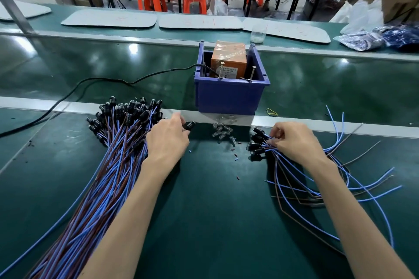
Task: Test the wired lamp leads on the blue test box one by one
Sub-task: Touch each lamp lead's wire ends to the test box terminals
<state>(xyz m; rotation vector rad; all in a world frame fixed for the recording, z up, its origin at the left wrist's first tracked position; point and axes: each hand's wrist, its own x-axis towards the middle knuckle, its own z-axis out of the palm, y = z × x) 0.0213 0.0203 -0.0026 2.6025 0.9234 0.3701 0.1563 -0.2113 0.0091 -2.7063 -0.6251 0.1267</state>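
A black, barrel-shaped lamp socket (190,125) is pinched by the left hand (167,140) beside a thick bundle of leads (108,165) (smooth blue and brown insulation). A thinner fan of leads (294,188) is gripped by the curled right hand (292,140). The square plastic blue test box (229,95) is set just beyond, between both hands.

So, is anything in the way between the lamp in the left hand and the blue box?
Nothing visible blocks it. The left hand holds one lamp just short of the blue box; only the flat metal rail lies between. Loose bulbs lie beside that path.

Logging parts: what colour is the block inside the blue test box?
The block is orange; head view.
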